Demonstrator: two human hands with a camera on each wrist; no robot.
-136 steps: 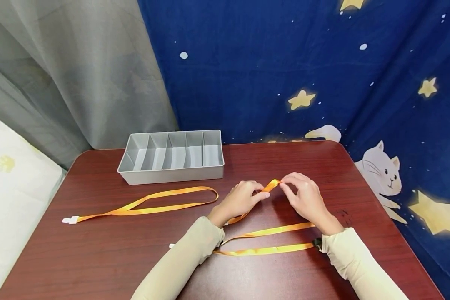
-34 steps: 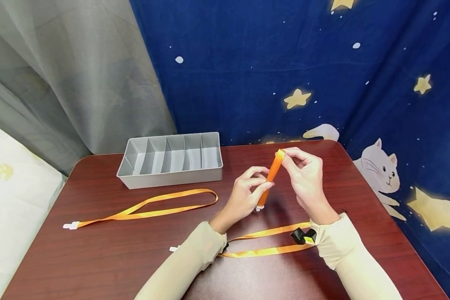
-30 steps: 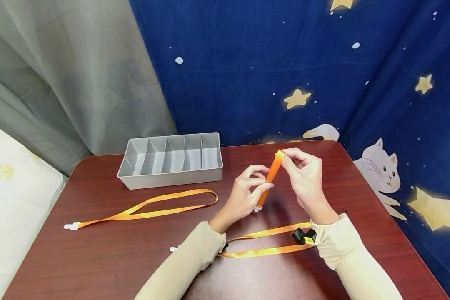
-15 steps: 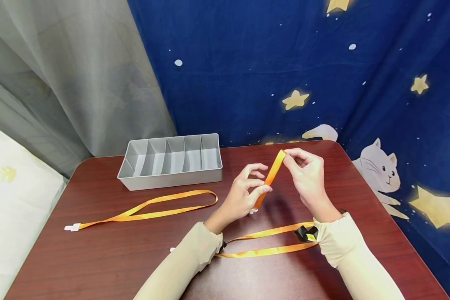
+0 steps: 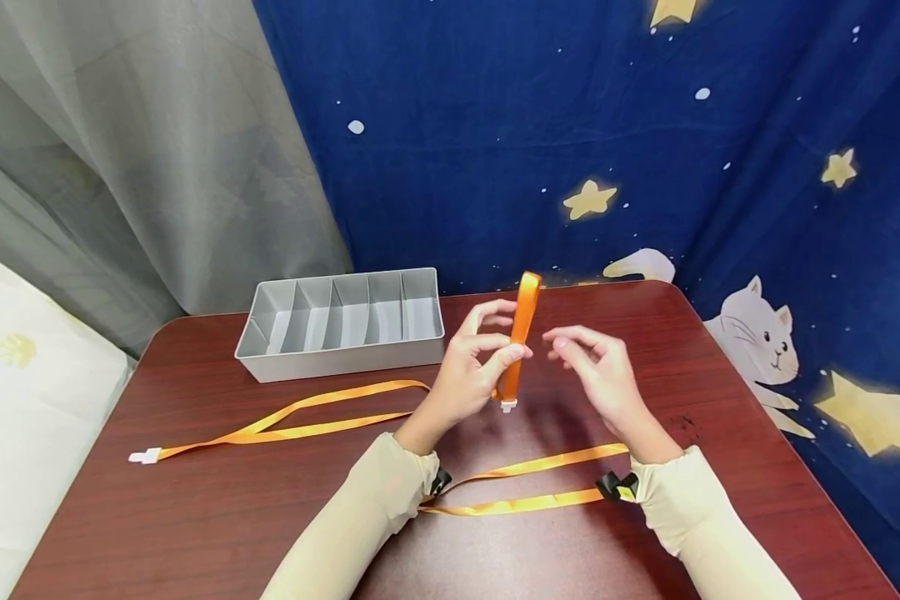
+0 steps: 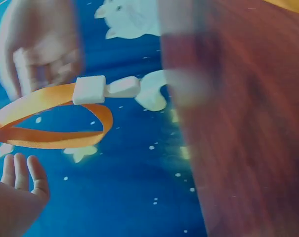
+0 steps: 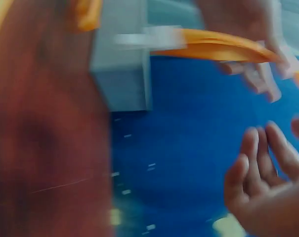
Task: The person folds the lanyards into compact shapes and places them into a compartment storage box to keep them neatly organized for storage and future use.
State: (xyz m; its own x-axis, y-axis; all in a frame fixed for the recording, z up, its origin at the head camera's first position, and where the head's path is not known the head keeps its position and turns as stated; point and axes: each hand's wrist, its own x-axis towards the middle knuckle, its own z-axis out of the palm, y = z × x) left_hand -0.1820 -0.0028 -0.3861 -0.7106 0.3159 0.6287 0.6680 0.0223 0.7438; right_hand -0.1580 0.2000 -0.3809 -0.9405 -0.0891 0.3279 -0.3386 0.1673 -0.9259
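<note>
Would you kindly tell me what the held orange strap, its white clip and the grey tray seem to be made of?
Orange strap: probably synthetic ribbon, satiny; it bends softly and catches bright highlights.
White clip: likely hard plastic, judging by its blocky, moulded-looking shape.
Grey tray: seemingly smooth plastic, with thin, even walls.

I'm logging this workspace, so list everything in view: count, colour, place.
Table: one, maroon, centre.
Divided tray: one, grey, table's far side.
Folded lanyard: one, orange, white clip, held above table.
Left lanyard: one, orange, white clip, before tray.
Near lanyard: one, orange, on table's near side.
Plain curtain: one, grey, back left.
Printed curtain: one, blue, behind and right.
Cloth: one, white, left edge.
Wrist devices: two, black, at wrists.
Sleeves: two, cream, foreground.
Left hand: one, pinching folded lanyard.
Right hand: one, apart from it.
</note>
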